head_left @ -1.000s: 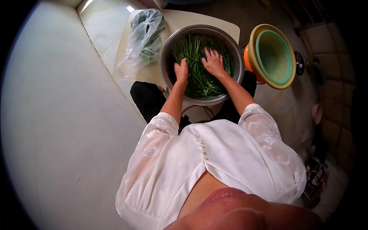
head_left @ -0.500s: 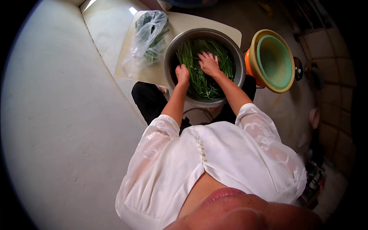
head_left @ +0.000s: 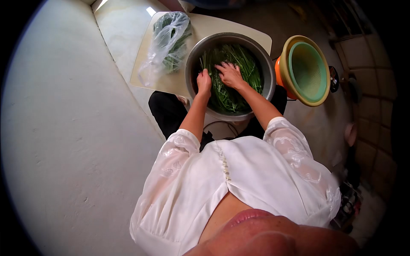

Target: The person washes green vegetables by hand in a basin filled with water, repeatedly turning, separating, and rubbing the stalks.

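Note:
Long, thin green leaves that look like garlic chives (head_left: 228, 98) fill a round metal basin (head_left: 191, 55). At the basin's left side my left hand (head_left: 204, 81) is closed around a small bunch of chives, whose tips stick up above the fist. Fingers spread, my right hand (head_left: 231, 75) lies over the chives near the middle, just right of the left hand. Its fingertips touch or hover over the leaves; I cannot tell which.
The basin stands on a cream board (head_left: 252, 39), with a clear plastic bag (head_left: 166, 45) of more greens at its left. To the right, a green mesh strainer (head_left: 306, 70) sits in a yellow-rimmed basin (head_left: 292, 91). A wall (head_left: 64, 128) runs along the left.
My right hand has shifted slightly left, towards the left hand, with its fingers more spread. The bunch in my left hand now stands more upright, and the leaves between the hands have moved.

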A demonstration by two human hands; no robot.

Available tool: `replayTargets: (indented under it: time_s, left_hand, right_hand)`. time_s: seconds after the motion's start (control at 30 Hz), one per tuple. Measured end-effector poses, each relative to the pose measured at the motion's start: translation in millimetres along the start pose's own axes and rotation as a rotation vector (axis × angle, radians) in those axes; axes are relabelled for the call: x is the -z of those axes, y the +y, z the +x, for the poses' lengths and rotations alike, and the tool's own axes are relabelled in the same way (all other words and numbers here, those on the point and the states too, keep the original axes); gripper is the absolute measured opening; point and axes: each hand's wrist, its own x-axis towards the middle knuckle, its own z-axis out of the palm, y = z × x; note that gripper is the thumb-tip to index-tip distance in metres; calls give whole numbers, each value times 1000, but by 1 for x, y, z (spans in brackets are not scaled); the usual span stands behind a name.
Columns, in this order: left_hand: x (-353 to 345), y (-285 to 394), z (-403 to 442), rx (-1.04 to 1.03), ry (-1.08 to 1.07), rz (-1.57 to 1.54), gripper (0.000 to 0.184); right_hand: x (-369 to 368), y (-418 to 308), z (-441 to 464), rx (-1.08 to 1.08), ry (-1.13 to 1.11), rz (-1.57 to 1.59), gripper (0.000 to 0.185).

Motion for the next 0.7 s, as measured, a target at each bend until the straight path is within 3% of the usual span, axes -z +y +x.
replayTargets:
  time_s: [0.03, 0.17, 0.3, 0.43, 0.57, 0.63, 0.7]
  left_hand:
    - [3, 6, 1, 105, 25, -65, 45]
    - [3, 0, 9, 37, 48, 2, 43]
    - [-12, 5, 27, -188, 84, 215, 35]
    - [-22, 13, 35, -325, 177, 391, 33]
    - [-29, 35, 33, -340, 238, 494, 34]
    - [-22, 41, 26, -325, 180, 574, 32]
    - [-19, 46, 10, -481, 64, 699, 35]
  right_hand:
    - [-2, 4, 1, -32, -17, -17, 47]
    - [0, -10, -22, 91, 132, 30, 46]
    - [5, 1, -24, 33, -27, -54, 43]
    - [10, -7, -35, 98, 172, 46, 45]
    - [10, 10, -37, 104, -15, 91, 42]
    - [18, 16, -40, 124, 27, 203, 41]
    - [32, 23, -36, 64, 360, 266, 39]
